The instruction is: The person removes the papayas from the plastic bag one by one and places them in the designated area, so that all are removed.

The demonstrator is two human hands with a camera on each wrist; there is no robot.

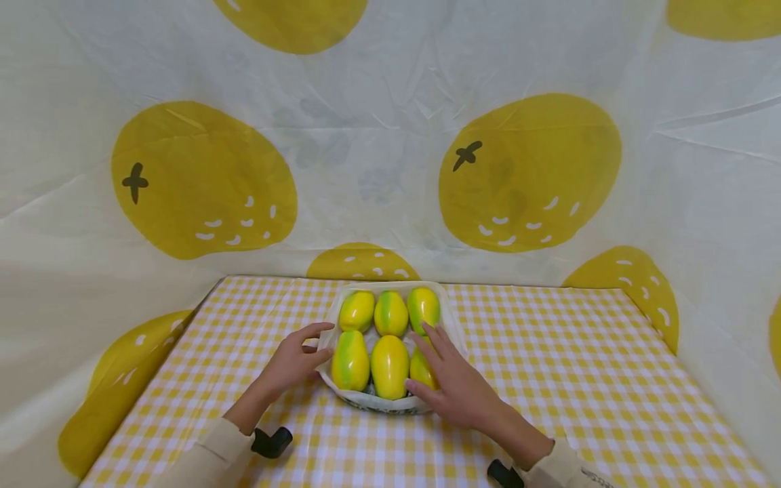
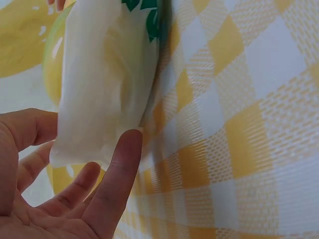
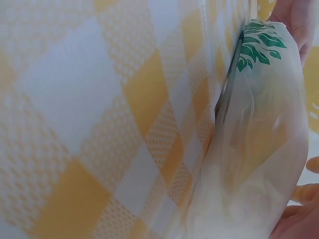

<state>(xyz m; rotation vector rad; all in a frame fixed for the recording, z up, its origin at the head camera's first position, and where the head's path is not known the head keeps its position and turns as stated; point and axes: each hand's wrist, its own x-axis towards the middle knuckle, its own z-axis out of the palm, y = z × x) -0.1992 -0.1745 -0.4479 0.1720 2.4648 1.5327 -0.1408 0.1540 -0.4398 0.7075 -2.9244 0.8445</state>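
A whitish translucent plastic bag (image 1: 390, 404) with a green leaf print stands on the table, its mouth spread wide. Several yellow mangoes (image 1: 390, 366) with green streaks lie inside in two rows. At the bag's left side is my left hand (image 1: 295, 362), thumb and fingers apart around its edge; the left wrist view shows its fingertips (image 2: 130, 142) right at the plastic. My right hand (image 1: 460, 390) reaches over the right front corner, fingers spread above the nearest right mango (image 1: 421, 368), which it partly hides. In the right wrist view only some right fingers (image 3: 304, 194) show.
A yellow-and-white checked cloth (image 1: 561, 366) covers the table. Behind it hangs a pale curtain (image 1: 366, 169) printed with large yellow fruit, close to the table's back edge. Dark wrist mounts (image 1: 271, 442) sit at both sleeves.
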